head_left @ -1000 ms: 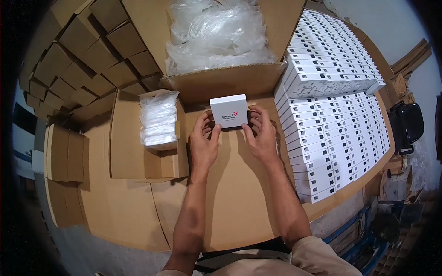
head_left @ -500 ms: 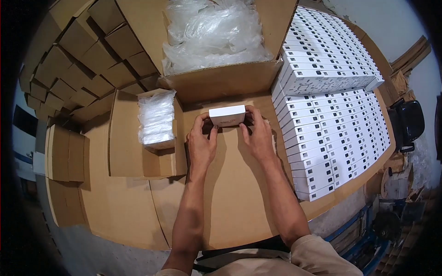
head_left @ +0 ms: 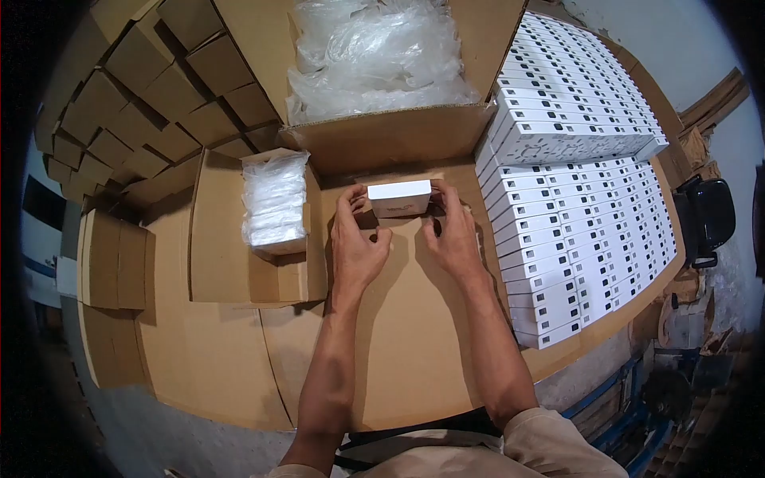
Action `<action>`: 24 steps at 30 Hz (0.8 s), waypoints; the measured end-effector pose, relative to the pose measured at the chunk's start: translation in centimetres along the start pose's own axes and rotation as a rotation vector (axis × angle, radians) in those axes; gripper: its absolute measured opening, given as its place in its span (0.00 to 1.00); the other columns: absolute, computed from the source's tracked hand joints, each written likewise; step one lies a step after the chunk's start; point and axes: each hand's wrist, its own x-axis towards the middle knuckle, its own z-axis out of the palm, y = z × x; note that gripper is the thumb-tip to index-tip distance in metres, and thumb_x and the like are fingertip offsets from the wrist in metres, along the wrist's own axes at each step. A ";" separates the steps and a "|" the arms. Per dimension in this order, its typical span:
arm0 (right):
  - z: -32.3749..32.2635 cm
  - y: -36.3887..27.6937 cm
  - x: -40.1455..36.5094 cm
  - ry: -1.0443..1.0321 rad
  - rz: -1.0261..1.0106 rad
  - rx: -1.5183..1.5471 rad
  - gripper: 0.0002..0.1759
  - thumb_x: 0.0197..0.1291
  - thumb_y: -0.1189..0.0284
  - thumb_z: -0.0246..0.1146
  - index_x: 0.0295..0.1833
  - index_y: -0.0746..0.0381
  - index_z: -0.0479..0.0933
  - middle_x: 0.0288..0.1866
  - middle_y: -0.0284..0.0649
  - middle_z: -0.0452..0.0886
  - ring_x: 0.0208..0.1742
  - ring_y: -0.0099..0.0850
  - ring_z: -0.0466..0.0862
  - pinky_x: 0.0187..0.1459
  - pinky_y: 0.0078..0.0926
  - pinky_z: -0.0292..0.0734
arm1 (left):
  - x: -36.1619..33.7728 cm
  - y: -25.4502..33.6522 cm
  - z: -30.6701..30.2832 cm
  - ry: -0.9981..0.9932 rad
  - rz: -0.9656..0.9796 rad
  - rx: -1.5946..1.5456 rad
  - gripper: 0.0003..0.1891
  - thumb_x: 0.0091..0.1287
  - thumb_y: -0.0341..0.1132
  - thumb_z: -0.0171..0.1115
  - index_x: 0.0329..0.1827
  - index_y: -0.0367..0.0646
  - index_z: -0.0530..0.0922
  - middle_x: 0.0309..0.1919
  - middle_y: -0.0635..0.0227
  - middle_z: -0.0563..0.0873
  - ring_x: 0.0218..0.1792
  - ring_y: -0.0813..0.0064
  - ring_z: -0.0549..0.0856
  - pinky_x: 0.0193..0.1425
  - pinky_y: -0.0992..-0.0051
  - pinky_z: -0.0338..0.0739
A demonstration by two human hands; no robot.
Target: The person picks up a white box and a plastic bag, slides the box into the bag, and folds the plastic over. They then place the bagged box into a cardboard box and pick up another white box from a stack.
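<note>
A small white box point(head_left: 400, 191) stands on its long edge on the cardboard surface, with faint print low on the side facing me. My left hand point(head_left: 357, 248) holds its left end with the fingertips. At the other end, my right hand point(head_left: 457, 240) grips it the same way. Both thumbs are lowered in front of the box, and some fingertips are hidden behind it. Just left of my left hand is an open carton point(head_left: 217, 255) partly filled with a row of clear-plastic-wrapped packs point(head_left: 275, 199).
A large open carton point(head_left: 382, 145) full of clear plastic bags point(head_left: 378, 68) stands behind the box. Stacked rows of white boxes point(head_left: 550, 239) line the right side. Several brown cartons point(head_left: 135, 111) pile up at the back left. Flat cardboard point(head_left: 211, 358) covers the table.
Both thumbs have moved down, away from the front of the white box. The whole scene has shifted slightly, and the box stays between my hands.
</note>
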 end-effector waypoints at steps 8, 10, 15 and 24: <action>0.3 1.2 0.0 0.076 -0.024 0.045 0.38 0.52 0.90 0.55 0.73 0.69 0.64 0.64 0.58 0.80 0.67 0.55 0.80 0.68 0.48 0.72 | -0.1 2.9 -0.6 0.275 0.373 0.096 0.32 0.55 0.22 0.64 0.67 0.34 0.70 0.62 0.49 0.78 0.67 0.48 0.75 0.76 0.54 0.66; 0.4 1.5 0.0 0.072 -0.014 0.092 0.38 0.52 0.90 0.55 0.73 0.68 0.64 0.63 0.58 0.81 0.67 0.54 0.80 0.69 0.48 0.71 | 0.7 4.7 -0.6 0.306 0.430 0.086 0.27 0.56 0.22 0.63 0.62 0.35 0.74 0.59 0.51 0.80 0.63 0.49 0.77 0.71 0.54 0.70; -0.2 0.8 -0.4 0.056 0.006 0.058 0.38 0.52 0.89 0.56 0.73 0.67 0.65 0.63 0.57 0.81 0.67 0.54 0.80 0.70 0.49 0.70 | 6.1 9.4 -0.8 0.362 0.520 0.118 0.17 0.61 0.23 0.62 0.54 0.34 0.78 0.53 0.54 0.83 0.57 0.53 0.82 0.65 0.60 0.75; -0.1 1.1 -0.5 0.093 -0.006 0.023 0.36 0.52 0.86 0.57 0.71 0.66 0.67 0.61 0.58 0.81 0.65 0.56 0.80 0.67 0.50 0.72 | 23.6 10.7 -2.4 0.314 0.052 0.479 0.18 0.65 0.34 0.72 0.53 0.30 0.82 0.54 0.39 0.84 0.57 0.44 0.84 0.63 0.52 0.79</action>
